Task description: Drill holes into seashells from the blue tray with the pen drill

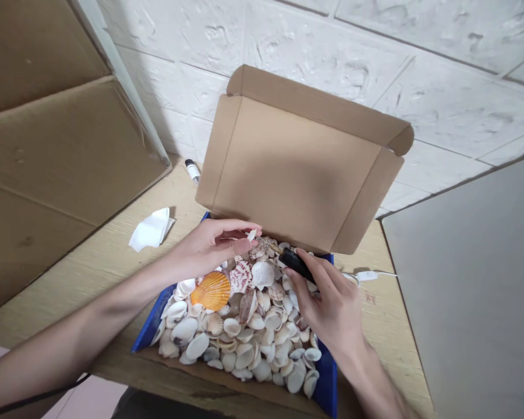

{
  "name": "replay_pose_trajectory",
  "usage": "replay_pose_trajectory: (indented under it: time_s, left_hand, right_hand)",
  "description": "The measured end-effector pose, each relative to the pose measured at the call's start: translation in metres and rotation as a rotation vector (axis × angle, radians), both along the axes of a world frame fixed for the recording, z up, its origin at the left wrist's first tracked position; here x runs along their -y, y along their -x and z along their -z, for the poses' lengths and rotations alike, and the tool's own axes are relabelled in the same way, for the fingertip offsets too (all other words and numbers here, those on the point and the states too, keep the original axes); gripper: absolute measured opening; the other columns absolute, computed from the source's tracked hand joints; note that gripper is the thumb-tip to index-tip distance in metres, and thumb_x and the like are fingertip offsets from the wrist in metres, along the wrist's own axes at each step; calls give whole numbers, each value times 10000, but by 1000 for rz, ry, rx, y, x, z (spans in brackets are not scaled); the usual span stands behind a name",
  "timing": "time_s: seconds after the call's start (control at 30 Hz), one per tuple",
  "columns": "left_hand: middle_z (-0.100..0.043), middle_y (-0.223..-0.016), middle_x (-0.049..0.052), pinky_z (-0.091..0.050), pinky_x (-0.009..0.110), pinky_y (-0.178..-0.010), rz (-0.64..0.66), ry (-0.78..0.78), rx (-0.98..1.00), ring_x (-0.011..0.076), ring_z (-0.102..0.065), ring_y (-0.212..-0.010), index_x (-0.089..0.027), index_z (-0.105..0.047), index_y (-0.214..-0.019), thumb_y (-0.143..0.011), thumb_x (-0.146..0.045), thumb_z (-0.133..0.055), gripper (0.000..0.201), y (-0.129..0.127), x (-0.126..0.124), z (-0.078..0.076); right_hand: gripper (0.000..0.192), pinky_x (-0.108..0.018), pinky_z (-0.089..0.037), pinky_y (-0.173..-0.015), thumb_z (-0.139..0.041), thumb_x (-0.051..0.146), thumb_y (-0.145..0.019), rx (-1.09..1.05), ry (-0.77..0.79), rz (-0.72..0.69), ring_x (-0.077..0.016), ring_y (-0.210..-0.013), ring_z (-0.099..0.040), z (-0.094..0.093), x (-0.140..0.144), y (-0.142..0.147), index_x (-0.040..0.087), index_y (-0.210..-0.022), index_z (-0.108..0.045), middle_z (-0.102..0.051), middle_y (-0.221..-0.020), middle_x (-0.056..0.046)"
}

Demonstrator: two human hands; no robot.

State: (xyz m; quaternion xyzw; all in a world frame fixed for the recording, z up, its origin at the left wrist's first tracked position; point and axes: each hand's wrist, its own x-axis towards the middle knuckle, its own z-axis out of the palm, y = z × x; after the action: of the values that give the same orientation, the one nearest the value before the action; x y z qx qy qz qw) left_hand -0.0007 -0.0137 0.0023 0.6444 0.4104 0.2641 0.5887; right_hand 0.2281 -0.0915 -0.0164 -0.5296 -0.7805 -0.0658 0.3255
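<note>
Looking down through the head camera, I am seeing a wooden table (113, 256) carrying a shell box (327, 378), the landmark for every position below. Large cardboard sheets (61, 163) are leaning well to the left of the box, and a grey panel (471, 279) is standing to its right. The box's cardboard lid (297, 169) is standing open at the far side. The box is holding a heap of pale scallop shells (248, 337), with one orange shell (211, 290) lying near its left wall. I am keeping the left hand (209, 244) over the far left part of the box, thumb and forefinger pinched shut on a small white shell piece (252, 235). The right hand (332, 302) is hovering over the far right part, fingers curled closed around a black tool (297, 263) whose tip is pointing at the piece; its white cable (369, 275) is trailing right of the box. A crumpled tissue (152, 228) is lying left of the box, and a small bottle (193, 170) is lying beyond it, behind the box's far left corner.
</note>
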Motion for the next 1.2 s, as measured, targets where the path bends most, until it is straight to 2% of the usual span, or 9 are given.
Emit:
replay_pose_trajectory:
  time_s: [0.33,0.67,0.93,1.2]
  left_hand:
    - [-723,-1125,75,-545,279,-822,25,3,-4,199,-692,-953,-170,-644,-1210,-903,-373,-594,372,-2,0,-3]
    - [-723,-1124,68,-537,307,-837,53,-12,-9,213,-686,-969,-191,-654,-1194,-887,-423,-606,388,0,1,-1]
    - [-710,-1160,88,-502,323,-891,80,7,35,232,-651,-1046,-153,-668,-1178,-880,-391,-628,383,0,1,-4]
    - [-726,-1075,88,-516,320,-831,136,74,65,218,-660,-935,-127,-687,-1158,-846,-322,-661,369,0,1,-1]
  right_hand:
    - [274,-287,-579,-689,-597,226,-887,0,-5,-7,-177,-789,-700,0,1,-2,140,-1147,-619,-724,-944,-83]
    - [281,-303,-589,-693,-599,224,-882,-5,14,-7,-187,-800,-705,0,0,0,158,-1154,-622,-728,-955,-84]
    - [317,-327,-561,-696,-641,174,-847,-1,-89,-13,-192,-811,-687,-2,0,-2,183,-1164,-626,-723,-978,-81]
    - [435,-342,-510,-765,-614,86,-826,-12,-127,-15,-198,-894,-670,-3,2,-5,249,-1229,-612,-720,-1025,-69]
